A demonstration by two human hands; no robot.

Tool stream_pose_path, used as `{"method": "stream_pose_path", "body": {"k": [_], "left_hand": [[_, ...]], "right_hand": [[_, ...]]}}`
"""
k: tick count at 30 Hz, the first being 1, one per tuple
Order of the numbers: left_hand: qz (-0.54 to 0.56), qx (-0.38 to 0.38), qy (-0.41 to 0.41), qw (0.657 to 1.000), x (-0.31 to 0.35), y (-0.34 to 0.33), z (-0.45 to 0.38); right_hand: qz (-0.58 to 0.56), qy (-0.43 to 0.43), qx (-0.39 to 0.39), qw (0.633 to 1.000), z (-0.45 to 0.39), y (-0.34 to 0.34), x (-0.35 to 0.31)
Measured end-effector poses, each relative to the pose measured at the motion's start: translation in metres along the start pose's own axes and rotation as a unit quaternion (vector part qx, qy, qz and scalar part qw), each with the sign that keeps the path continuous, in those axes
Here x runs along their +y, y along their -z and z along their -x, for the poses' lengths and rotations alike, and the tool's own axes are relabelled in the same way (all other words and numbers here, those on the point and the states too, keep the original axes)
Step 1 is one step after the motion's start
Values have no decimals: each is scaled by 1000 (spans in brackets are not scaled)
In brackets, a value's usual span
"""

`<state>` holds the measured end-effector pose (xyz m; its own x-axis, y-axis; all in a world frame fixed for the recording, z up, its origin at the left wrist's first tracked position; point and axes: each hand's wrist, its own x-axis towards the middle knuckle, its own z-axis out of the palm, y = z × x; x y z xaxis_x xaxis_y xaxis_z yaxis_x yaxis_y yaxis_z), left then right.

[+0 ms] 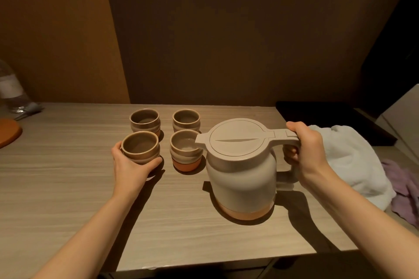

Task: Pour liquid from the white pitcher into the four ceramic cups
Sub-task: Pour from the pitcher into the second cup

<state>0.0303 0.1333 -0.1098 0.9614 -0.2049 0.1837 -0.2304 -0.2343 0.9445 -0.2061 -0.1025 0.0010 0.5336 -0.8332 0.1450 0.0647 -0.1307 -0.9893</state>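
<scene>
- Dim brown walls close in behind your pale wood-grain table [68,188], which carries everything in play.
- At the far left edge sit a clear plastic bottle [11,90] and an orange disc [8,132], both well apart from the cups.
- Your left hand [130,165] cups the front-left cup [140,148] from the near side, fingers and thumb curled round its lower wall while it stands on the table.
- Behind it stands the back-left cup [145,121]; to the right are the back-right cup [186,120] and the front-right cup [186,150]. All four are upright in a tight square.
- I cannot tell for certain whether any cup holds liquid yet; the front-right one seems to show a pale sheen inside.
- Just right of the cups, the white pitcher [240,179] stands upright on the table, lid closed.
- Its spout points left and overlaps the front-right cup's rim in view, while its handle points right; the long axis runs spout-to-handle across the table.
- Your right hand [306,149] clasps that handle, fingers wrapped through it and thumb on top.
- So the cups lie left of your grip, in line with the spout: a lift and leftward tilt should reach the front-right cup first.
- Beyond the pitcher lie a white towel [353,165] and a purple cloth [403,190].
</scene>
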Motion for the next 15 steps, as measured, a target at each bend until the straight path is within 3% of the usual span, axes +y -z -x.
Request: {"method": "stream_pose_path", "body": {"k": [15], "left_hand": [[26, 24, -10, 999, 12, 7, 22]], "right_hand": [[27, 9, 4, 1000, 13, -4, -8]]}}
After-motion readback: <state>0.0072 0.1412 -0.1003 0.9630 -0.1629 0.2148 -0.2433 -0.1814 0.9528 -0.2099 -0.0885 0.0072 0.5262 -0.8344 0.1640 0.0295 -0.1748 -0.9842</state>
